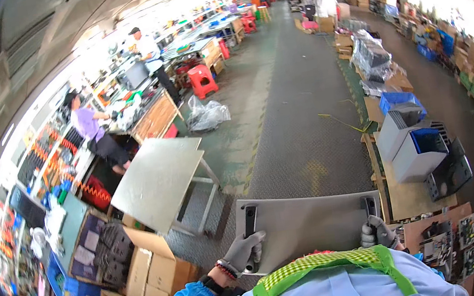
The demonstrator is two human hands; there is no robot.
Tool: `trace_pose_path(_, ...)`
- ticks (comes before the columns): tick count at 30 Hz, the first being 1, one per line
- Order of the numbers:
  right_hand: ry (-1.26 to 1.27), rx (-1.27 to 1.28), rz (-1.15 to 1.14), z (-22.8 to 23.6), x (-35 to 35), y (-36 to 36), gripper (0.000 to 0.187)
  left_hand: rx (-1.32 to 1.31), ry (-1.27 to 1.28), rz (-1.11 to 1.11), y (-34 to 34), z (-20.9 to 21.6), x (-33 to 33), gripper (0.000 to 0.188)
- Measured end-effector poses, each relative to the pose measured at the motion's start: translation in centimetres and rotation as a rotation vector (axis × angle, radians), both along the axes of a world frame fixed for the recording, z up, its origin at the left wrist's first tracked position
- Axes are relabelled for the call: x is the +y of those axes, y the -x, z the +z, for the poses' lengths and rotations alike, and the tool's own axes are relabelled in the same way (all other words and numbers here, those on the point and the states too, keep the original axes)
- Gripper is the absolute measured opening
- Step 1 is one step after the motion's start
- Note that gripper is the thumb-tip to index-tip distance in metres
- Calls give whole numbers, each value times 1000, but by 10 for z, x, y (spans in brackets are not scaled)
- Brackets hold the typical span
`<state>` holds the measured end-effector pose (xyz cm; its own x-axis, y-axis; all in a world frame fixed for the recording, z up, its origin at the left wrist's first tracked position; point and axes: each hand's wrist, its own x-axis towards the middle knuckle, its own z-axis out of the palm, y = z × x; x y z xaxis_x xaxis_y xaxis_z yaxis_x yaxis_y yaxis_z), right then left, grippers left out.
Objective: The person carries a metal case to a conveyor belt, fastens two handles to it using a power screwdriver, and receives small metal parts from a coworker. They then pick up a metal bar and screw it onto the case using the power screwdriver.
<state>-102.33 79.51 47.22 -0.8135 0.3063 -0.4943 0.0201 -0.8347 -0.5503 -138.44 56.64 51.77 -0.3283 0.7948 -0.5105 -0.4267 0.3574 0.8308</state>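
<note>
A flat grey panel (312,222) with a black handle at each side lies across in front of my body. My left hand (243,251), in a grey glove, is closed round the lower end of the left black handle (251,220). On the other side, my gloved right hand (376,233) has its fingers curled at the lower part of the right black handle (368,205). My blue shirt and green-checked apron hide whatever lies below the panel's near edge.
A dark aisle (291,147) stretches ahead. At left stand a metal-topped table (157,176) and cardboard boxes (146,274); two people work at benches beyond. White-and-blue casings (416,148) sit on a pallet at right, near a rack of circuit boards (470,237). A red stool (202,80) stands farther off.
</note>
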Motion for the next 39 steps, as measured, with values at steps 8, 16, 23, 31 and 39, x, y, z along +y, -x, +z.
trace_pose_path(8,88,-142,-312,-40,211,137,43,104,71,-150,142,-21,272,36)
trace_pose_path(16,57,-178,-141,12,444,283,48,42,68,-34,273,3,467,34)
trace_pose_path(23,101,-86,-147,-32,630,422,34,-23,34,24,416,-39,645,23)
trace_pose_path(31,94,-82,-382,-11,801,559,35,40,-3,-224,602,-8,898,26)
trace_pose_path(39,-28,-114,-510,-20,993,698,33,33,14,-330,739,-37,1158,23)
